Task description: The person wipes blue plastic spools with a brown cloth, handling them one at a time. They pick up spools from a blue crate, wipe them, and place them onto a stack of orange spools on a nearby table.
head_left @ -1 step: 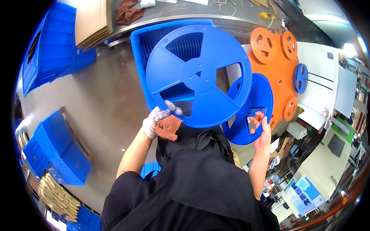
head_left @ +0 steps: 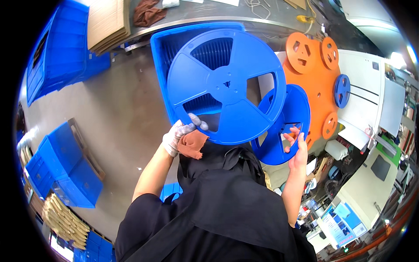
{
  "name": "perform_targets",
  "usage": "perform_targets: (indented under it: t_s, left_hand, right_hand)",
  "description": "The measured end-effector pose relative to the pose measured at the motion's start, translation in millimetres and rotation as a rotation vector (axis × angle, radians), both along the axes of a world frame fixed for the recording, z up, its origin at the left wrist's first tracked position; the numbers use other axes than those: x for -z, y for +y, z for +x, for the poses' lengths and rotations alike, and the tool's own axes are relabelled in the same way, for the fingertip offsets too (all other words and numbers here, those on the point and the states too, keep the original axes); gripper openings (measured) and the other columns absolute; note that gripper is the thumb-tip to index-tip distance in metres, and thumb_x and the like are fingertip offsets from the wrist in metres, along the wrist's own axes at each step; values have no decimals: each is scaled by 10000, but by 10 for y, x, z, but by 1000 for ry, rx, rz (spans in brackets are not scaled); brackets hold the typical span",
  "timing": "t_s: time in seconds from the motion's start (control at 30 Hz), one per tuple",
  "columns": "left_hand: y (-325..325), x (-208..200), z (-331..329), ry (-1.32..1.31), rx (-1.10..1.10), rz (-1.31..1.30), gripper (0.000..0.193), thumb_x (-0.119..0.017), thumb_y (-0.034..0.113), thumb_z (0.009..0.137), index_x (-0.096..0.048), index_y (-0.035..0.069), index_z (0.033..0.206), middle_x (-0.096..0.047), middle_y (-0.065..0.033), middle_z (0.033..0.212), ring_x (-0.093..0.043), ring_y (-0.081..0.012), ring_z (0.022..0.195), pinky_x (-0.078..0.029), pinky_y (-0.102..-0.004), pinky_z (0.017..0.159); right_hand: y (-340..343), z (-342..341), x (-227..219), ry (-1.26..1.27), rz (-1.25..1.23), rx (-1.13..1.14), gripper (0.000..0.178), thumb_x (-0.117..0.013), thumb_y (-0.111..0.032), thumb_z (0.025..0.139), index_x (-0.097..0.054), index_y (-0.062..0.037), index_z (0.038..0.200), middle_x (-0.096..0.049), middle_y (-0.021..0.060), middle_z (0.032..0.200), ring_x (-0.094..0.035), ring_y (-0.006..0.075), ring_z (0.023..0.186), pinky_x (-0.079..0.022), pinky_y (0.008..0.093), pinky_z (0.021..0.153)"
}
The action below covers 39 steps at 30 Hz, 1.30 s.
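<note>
A large blue plastic reel [head_left: 242, 114] with cut-out windows faces me at the centre, held up over a blue bin [head_left: 159, 83]. My left hand [head_left: 185, 132], in a greyish-white glove, grips this reel's lower-left rim and has a reddish-brown cloth [head_left: 193, 144] tucked under its fingers. A second blue reel [head_left: 298, 105] is tilted behind and to the right, partly hidden by the first. Around its lower-right edge close the bare fingers of my right hand [head_left: 297, 149]. Ribbed rows of blue edges inside the bin show through the front reel's windows.
An orange turntable [head_left: 307, 81] carrying small orange discs and one small blue reel stands right of the bin. Beyond the bin runs a metal workbench [head_left: 196, 9] with a brown rag [head_left: 147, 13]. Cardboard sheets [head_left: 107, 24] and blue crates [head_left: 59, 48] are at left; a white cabinet [head_left: 360, 70] is at right.
</note>
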<state>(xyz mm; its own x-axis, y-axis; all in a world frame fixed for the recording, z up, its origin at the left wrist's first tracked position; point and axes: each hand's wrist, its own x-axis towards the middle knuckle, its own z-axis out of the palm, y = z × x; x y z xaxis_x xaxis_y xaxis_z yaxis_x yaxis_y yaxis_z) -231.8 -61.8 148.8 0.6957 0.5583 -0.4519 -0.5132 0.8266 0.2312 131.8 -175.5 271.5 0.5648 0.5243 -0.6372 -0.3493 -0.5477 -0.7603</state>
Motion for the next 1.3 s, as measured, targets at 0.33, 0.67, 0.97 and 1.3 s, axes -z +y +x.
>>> perform_targets:
  t_s: [0.33,0.67,0.97,1.3]
  left_hand:
    - [-80,386,-320,539,-101,275,141,-564,117,912,-577,27,1020,-649,-99,980,-610,-204,937,-487,-346,886]
    - [125,1033,-357,1533,46,449,82,-510,74,875,-566,65,935,-663,-102,807,-646,-247,770,-499,-357,750]
    - [447,1494,-386,1639,101,487,100,-519,127,881,-574,68,939,-669,-132,816,-653,-299,783,-499,-385,748]
    - [399,2233,-716,1467,414,353,769,-635,296,836,-234,122,1468,-618,-238,1147,-599,-371,1086,-466,-432,925]
  right_hand:
    - [124,-143,207,80,47,-110,428,-397,-406,1010,-522,-8,1105,-329,139,1486,-648,206,844,-404,212,455]
    - [82,-205,246,40,58,-85,445,-389,-417,1009,-515,-2,1111,-345,146,1479,-656,212,794,-383,205,434]
    - [-28,-186,262,20,54,-82,478,-386,-439,1007,-549,2,1095,-308,174,1502,-669,209,795,-363,202,425]
    - [11,-244,190,23,84,-63,476,-383,-437,1007,-547,-1,1104,-302,173,1505,-650,190,722,-353,200,423]
